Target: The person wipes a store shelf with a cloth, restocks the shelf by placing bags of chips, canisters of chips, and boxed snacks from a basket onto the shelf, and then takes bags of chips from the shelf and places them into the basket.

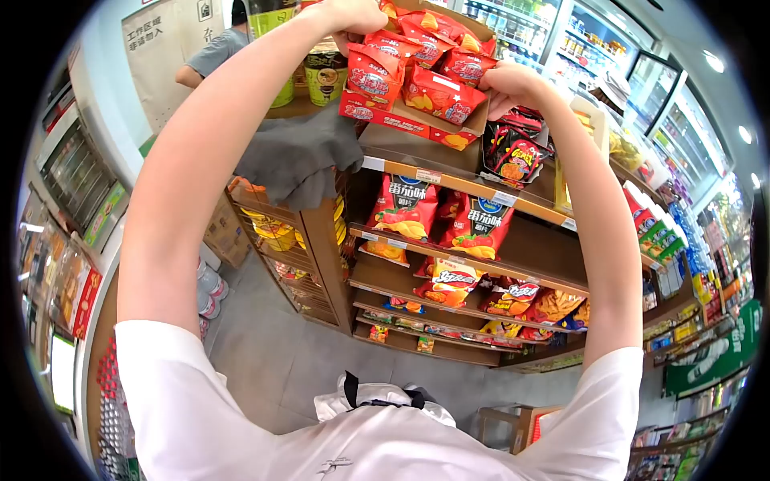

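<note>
A red display box (385, 117) full of red snack bags (443, 93) is at the top of the shelf unit, tilted toward me. My left hand (353, 18) is closed at the box's upper left side, its fingers partly hidden. On the right side of the box, my right hand (507, 83) grips the cardboard edge. A grey cloth (301, 152) drapes over the shelf corner to the left, below green cups (325, 74). Right of the box sits a tray of black and red packets (515, 154).
Lower shelves (385, 276) hold tomato chip bags (403, 207) and other snacks. Glass-door coolers (585, 40) stand behind at the right. A person in grey (218, 50) is at the upper left. A wooden stool (505, 421) is at the lower right.
</note>
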Demonstrator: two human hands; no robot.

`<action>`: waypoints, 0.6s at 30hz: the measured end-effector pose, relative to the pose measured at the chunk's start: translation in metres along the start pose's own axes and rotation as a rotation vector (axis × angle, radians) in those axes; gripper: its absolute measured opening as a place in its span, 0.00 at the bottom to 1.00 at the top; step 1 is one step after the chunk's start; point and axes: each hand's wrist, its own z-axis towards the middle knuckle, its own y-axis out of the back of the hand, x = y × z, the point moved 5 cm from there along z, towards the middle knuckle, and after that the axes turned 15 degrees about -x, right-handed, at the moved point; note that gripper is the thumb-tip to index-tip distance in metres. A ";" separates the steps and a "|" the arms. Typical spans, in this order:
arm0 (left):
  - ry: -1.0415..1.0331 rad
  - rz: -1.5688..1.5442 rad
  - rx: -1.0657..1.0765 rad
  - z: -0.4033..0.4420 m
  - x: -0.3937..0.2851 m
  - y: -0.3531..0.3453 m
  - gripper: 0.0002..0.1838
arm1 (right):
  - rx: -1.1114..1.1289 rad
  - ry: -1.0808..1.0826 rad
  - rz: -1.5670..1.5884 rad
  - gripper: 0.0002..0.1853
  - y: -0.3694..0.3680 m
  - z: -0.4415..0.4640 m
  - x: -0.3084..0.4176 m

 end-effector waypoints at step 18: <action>0.180 -0.227 0.165 -0.034 -0.028 -0.053 0.19 | -0.337 0.158 -0.665 0.08 0.008 -0.003 -0.009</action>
